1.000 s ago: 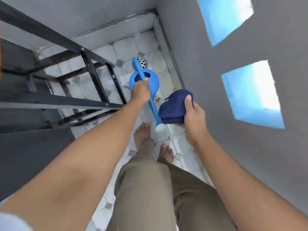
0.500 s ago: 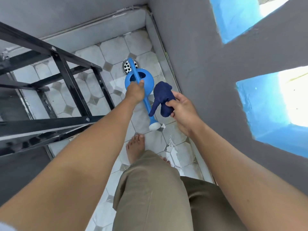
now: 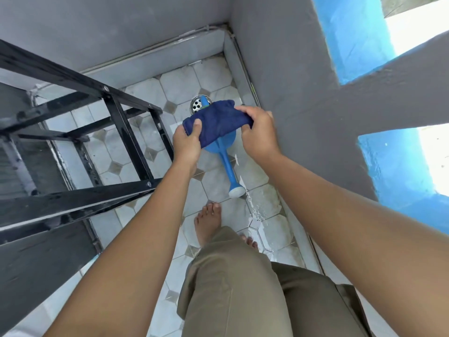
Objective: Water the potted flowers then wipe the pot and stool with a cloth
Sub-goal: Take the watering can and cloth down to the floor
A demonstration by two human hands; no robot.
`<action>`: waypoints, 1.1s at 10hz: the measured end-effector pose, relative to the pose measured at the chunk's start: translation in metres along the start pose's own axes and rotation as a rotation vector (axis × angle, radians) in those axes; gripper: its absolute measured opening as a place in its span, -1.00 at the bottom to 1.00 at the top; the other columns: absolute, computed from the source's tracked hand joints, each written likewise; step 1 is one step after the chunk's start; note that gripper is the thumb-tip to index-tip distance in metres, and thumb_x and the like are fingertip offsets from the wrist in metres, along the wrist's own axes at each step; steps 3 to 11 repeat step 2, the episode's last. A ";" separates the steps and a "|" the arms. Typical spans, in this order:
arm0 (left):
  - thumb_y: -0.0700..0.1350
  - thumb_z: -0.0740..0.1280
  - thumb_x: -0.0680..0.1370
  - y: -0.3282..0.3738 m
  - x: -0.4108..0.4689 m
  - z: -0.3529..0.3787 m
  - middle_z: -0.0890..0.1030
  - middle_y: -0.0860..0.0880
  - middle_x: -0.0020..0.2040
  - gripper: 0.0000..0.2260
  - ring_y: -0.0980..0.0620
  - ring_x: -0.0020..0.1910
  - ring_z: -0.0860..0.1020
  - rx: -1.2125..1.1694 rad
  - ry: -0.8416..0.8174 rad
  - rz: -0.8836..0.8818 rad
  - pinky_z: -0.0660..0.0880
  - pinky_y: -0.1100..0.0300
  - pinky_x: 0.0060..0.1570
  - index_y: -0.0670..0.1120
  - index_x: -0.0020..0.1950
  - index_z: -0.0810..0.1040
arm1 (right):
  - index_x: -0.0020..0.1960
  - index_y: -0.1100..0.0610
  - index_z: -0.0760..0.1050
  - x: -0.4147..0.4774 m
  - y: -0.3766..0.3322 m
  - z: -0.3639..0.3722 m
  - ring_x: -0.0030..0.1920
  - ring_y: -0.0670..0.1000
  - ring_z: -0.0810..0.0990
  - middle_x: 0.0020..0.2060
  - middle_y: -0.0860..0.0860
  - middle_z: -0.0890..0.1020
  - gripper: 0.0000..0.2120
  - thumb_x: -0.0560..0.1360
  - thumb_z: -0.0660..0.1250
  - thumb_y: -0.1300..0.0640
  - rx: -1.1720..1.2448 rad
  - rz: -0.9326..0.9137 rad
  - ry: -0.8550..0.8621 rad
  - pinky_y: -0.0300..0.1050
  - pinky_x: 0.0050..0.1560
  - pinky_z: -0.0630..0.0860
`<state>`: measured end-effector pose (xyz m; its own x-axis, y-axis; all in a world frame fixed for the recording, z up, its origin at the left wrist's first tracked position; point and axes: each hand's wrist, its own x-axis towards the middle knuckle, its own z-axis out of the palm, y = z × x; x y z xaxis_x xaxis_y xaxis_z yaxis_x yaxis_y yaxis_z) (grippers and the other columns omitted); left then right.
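Left hand point(image 3: 187, 142) pinches the left end of a dark blue cloth point(image 3: 218, 122), thumb on top. Right hand point(image 3: 258, 135) grips its right end, so the cloth is stretched between them. Under it a blue watering can point(image 3: 224, 152) sits on the tiled floor point(image 3: 179, 83), spout toward the bare feet point(image 3: 209, 222), beside a round drain point(image 3: 197, 105). Black metal frame point(image 3: 121, 122) on the left.

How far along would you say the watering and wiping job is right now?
Watering looks finished: the watering can sits on the tiles with no hand on it. In hand: the left hand and right hand grip the blue cloth, stretched between them. Left: wiping the pot and stool; no pot is in view.
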<state>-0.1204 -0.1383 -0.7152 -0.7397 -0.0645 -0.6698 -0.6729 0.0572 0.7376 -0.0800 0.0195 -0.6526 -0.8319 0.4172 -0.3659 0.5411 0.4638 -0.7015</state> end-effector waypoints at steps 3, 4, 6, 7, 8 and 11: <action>0.00 0.26 0.60 -0.013 0.007 -0.010 0.51 -0.12 0.32 -0.53 -0.09 0.24 0.51 0.414 -0.011 -0.106 0.39 0.21 0.11 -0.19 0.44 0.31 | 0.45 0.13 0.47 -0.002 0.016 0.012 0.32 0.17 0.54 0.34 0.15 0.57 -0.54 0.57 0.25 0.33 -0.214 0.019 -0.321 -0.07 0.31 0.46; 0.00 0.26 0.60 -0.013 0.007 -0.010 0.51 -0.12 0.32 -0.53 -0.09 0.24 0.51 0.414 -0.011 -0.106 0.39 0.21 0.11 -0.19 0.44 0.31 | 0.45 0.13 0.47 -0.002 0.016 0.012 0.32 0.17 0.54 0.34 0.15 0.57 -0.54 0.57 0.25 0.33 -0.214 0.019 -0.321 -0.07 0.31 0.46; 0.00 0.26 0.60 -0.013 0.007 -0.010 0.51 -0.12 0.32 -0.53 -0.09 0.24 0.51 0.414 -0.011 -0.106 0.39 0.21 0.11 -0.19 0.44 0.31 | 0.45 0.13 0.47 -0.002 0.016 0.012 0.32 0.17 0.54 0.34 0.15 0.57 -0.54 0.57 0.25 0.33 -0.214 0.019 -0.321 -0.07 0.31 0.46; 0.00 0.26 0.60 -0.013 0.007 -0.010 0.51 -0.12 0.32 -0.53 -0.09 0.24 0.51 0.414 -0.011 -0.106 0.39 0.21 0.11 -0.19 0.44 0.31 | 0.45 0.13 0.47 -0.002 0.016 0.012 0.32 0.17 0.54 0.34 0.15 0.57 -0.54 0.57 0.25 0.33 -0.214 0.019 -0.321 -0.07 0.31 0.46; 0.00 0.26 0.60 -0.013 0.007 -0.010 0.51 -0.12 0.32 -0.53 -0.09 0.24 0.51 0.414 -0.011 -0.106 0.39 0.21 0.11 -0.19 0.44 0.31 | 0.45 0.13 0.47 -0.002 0.016 0.012 0.32 0.17 0.54 0.34 0.15 0.57 -0.54 0.57 0.25 0.33 -0.214 0.019 -0.321 -0.07 0.31 0.46; 0.00 0.26 0.60 -0.013 0.007 -0.010 0.51 -0.12 0.32 -0.53 -0.09 0.24 0.51 0.414 -0.011 -0.106 0.39 0.21 0.11 -0.19 0.44 0.31 | 0.45 0.13 0.47 -0.002 0.016 0.012 0.32 0.17 0.54 0.34 0.15 0.57 -0.54 0.57 0.25 0.33 -0.214 0.019 -0.321 -0.07 0.31 0.46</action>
